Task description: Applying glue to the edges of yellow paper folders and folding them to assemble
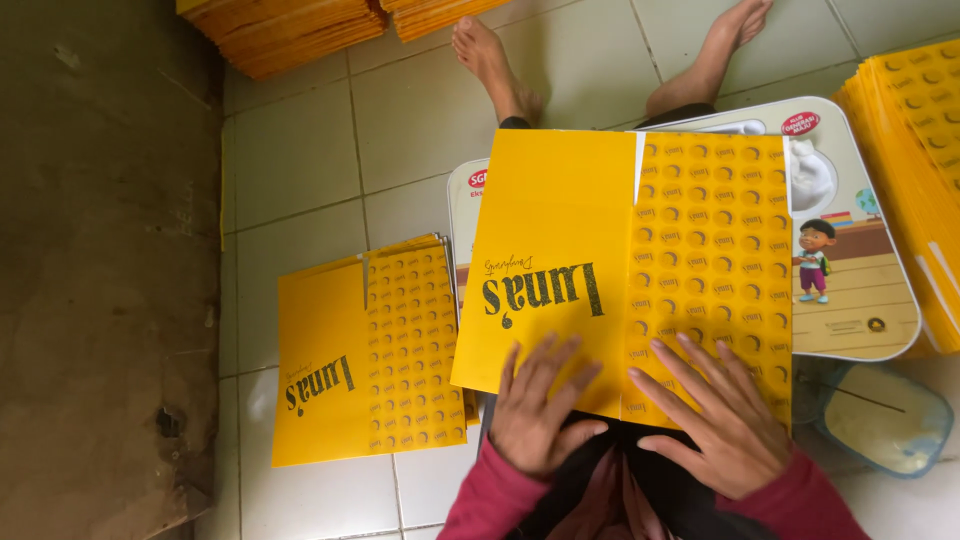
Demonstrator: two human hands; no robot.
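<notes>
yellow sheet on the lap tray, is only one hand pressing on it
No, both the left hand and the right hand lie flat, fingers spread, on the near edge of the yellow sheet that covers the lap tray.

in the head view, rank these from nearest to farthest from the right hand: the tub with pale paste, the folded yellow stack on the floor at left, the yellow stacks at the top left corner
From the right hand:
1. Tub of pale paste, just to its right on the floor.
2. Folded yellow stack, across on the left, beyond the left hand.
3. Yellow stacks, far off at the top left corner.
</notes>
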